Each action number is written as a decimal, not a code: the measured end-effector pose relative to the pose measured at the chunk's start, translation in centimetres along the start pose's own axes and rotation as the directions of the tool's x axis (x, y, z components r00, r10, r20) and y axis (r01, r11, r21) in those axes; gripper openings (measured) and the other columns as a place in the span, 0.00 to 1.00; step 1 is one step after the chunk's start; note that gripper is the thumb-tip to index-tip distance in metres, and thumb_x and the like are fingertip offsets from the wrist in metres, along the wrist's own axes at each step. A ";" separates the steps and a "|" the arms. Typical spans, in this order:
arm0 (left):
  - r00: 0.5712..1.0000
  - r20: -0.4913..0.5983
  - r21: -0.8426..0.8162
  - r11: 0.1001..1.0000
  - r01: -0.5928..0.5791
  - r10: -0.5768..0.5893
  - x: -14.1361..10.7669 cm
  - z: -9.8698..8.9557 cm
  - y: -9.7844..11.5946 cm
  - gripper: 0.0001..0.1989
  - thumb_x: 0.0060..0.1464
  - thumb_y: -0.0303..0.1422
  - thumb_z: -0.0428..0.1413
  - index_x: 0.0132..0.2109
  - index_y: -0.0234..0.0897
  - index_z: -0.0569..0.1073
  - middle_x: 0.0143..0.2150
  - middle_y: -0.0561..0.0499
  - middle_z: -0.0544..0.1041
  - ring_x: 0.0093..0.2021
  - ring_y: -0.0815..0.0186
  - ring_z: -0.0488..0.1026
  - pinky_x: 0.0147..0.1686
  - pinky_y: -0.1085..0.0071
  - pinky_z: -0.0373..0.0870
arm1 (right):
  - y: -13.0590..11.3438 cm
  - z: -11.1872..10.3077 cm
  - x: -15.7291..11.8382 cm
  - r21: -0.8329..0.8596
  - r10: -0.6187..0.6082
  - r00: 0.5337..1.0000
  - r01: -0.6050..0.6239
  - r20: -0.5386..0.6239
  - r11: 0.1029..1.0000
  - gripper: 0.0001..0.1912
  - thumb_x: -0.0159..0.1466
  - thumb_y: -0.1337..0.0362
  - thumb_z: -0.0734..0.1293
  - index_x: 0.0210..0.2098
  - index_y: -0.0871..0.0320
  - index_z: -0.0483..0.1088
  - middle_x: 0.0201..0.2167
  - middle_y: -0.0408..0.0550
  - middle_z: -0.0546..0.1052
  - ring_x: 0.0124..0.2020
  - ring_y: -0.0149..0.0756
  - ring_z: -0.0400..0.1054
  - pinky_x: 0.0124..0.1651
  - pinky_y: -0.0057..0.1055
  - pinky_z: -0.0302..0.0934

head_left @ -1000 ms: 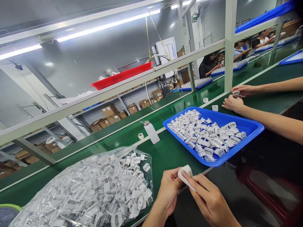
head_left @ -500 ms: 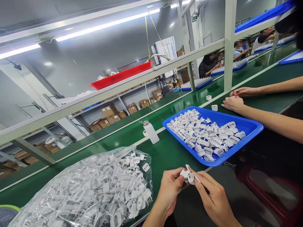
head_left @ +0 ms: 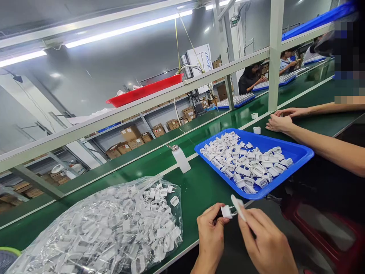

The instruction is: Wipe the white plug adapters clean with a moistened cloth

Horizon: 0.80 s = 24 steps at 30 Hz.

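My left hand [head_left: 211, 232] pinches a white two-pin plug housing [head_left: 227, 212], its pins pointing right. In my right hand [head_left: 264, 236] is a folded white cloth [head_left: 238, 207], held between thumb and fingers just right of the pins. Whether cloth and pins touch, I cannot tell. Beyond my hands lies a blue tray [head_left: 303, 152] holding many similar white plug housings [head_left: 251, 161]. To the left, a large clear plastic bag [head_left: 105, 228] full of the same parts spreads over the green bench.
A white dispenser bottle [head_left: 181, 160] stands beyond the bag. A co-worker's hands [head_left: 281, 121] rest past the tray, near two loose white housings [head_left: 257, 130]. A pale post [head_left: 275, 57] and rail cross the bench. A red stool [head_left: 322, 232] stands lower right.
The cloth was wrapped against the plug; my right hand has drawn it back to the right, exposing the pins. A loose housing beside the bottle no longer shows.
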<state>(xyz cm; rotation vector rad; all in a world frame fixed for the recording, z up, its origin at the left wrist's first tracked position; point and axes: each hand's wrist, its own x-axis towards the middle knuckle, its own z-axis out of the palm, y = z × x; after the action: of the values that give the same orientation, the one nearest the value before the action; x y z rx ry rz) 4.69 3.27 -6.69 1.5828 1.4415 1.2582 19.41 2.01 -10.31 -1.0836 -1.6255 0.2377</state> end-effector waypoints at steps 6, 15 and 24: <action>1.000 0.004 -0.014 1.000 -0.019 0.019 -0.1 0.1 -0.1 0.10 0.51 0.24 0.58 0.38 0.39 0.82 0.34 0.51 0.81 0.36 0.61 0.74 0.37 0.69 0.68 | -0.7 -0.6 0.4 0.227 0.177 0.932 -0.255 0.315 0.940 0.18 0.73 0.57 0.57 0.52 0.51 0.76 0.37 0.48 0.76 0.38 0.36 0.72 0.39 0.29 0.66; 0.956 -0.140 -0.454 0.875 0.168 -0.256 4.2 1.7 2.5 0.18 0.48 0.40 0.69 0.40 0.30 0.80 0.30 0.49 0.78 0.27 0.68 0.74 0.29 0.71 0.73 | -1.3 -2.9 2.2 0.650 0.651 0.671 -0.677 0.355 0.344 0.19 0.57 0.46 0.73 0.32 0.56 0.82 0.19 0.42 0.68 0.23 0.32 0.58 0.23 0.27 0.58; 0.973 -0.053 -0.400 0.898 0.185 -0.224 11.9 5.9 3.1 0.24 0.42 0.29 0.71 0.48 0.28 0.77 0.53 0.31 0.78 0.36 0.60 0.82 0.40 0.63 0.78 | -2.4 -3.3 3.4 0.746 0.813 0.397 -0.663 0.426 -0.068 0.16 0.40 0.54 0.80 0.27 0.52 0.81 0.32 0.49 0.84 0.34 0.45 0.78 0.32 0.32 0.73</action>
<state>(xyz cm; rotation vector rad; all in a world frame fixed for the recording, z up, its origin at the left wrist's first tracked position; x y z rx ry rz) 10.49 15.03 -3.18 1.0866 1.2743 1.4085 21.14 2.00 -5.26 -0.9807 -0.2913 1.5541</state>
